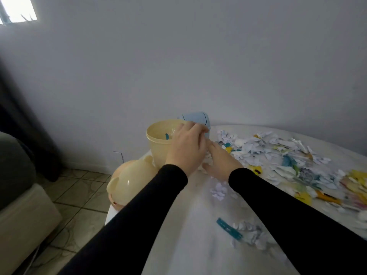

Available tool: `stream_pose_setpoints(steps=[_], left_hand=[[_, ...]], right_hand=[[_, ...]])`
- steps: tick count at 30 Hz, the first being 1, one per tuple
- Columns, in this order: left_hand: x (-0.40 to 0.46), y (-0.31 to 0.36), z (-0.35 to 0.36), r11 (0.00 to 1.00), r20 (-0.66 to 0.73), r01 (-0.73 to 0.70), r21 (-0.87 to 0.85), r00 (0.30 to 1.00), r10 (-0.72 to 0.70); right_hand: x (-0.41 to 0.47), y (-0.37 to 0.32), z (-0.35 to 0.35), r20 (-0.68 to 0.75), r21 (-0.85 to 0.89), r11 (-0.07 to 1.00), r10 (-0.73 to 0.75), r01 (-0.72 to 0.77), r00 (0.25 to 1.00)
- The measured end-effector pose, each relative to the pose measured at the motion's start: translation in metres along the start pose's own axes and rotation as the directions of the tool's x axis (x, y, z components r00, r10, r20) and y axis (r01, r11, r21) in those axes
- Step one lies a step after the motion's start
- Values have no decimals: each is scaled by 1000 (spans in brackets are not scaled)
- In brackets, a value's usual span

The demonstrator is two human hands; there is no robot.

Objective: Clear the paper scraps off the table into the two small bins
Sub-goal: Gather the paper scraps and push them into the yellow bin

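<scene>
Cream bin [158,147], lid off, far-left desk [190,235] edge: our left hand [186,149] pinches scraps over it; right hand [220,163], fingers spread, rakes paper scraps [282,155] closer.

- Cream bin [156,143]: small round plastic tub, upright, lid off, at the table's far left corner; a blue strip shows inside.
- Pale blue bin [195,118]: just behind the cream one, mostly hidden.
- Paper scraps [278,155]: torn white, yellow and teal pieces, heaped across the table's right half.
- Smaller scrap cluster [246,234]: near edge, with a teal strip.
</scene>
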State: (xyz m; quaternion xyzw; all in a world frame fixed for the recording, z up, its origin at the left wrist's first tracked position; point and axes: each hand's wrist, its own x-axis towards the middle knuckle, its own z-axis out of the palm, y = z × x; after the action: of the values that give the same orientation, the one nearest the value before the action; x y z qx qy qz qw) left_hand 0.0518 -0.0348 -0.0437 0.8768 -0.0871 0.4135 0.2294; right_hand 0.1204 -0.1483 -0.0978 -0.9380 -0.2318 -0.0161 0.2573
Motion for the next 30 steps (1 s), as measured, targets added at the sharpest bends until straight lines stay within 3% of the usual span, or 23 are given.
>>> stream_pose_setpoints(steps=[2, 4, 5, 7, 9, 12, 16, 22, 25, 28, 30], left_hand=[[-25, 8, 23, 998, 109, -50, -36, 993, 53], [-47, 15, 46, 999, 274, 50, -11, 961, -45], [-54, 16, 56, 987, 372, 140, 74, 915, -158], [-61, 13, 73, 919, 528, 266, 291, 756, -386], [-65, 13, 81, 892, 606, 257, 371, 661, -442], [-71, 18, 86, 928, 595, 203, 313, 719, -358], [-77, 17, 77, 933, 476, 338, 119, 806, -353], [-75, 20, 64, 896, 300, 438, -75, 867, -399], [-73, 16, 68, 918, 401, 396, 16, 838, -369], [-74, 16, 72, 930, 555, 309, 197, 747, -366], [-71, 14, 76, 934, 593, 278, 223, 722, -356]], right_hand=[[-10, 11, 3, 67, -107, 994, 37, -29, 997], [-24, 20, 2, 137, -200, 980, 39, -11, 990], [-32, 23, 1, 170, -234, 972, 46, -5, 984], [-46, 33, 0, 198, -292, 957, 64, -3, 978], [-52, 41, 1, 188, -322, 947, 59, 5, 980], [-59, 45, 0, 167, -252, 967, 19, 24, 986], [-64, 46, -6, 0, -120, 993, 18, -18, 1000], [-77, 52, -17, -103, -173, 984, 17, -35, 995], [-76, 54, -18, -181, -219, 975, 8, -48, 984], [-69, 54, -15, -82, -255, 966, 5, -26, 997], [-61, 51, -12, -17, -274, 962, 15, -19, 1000]])
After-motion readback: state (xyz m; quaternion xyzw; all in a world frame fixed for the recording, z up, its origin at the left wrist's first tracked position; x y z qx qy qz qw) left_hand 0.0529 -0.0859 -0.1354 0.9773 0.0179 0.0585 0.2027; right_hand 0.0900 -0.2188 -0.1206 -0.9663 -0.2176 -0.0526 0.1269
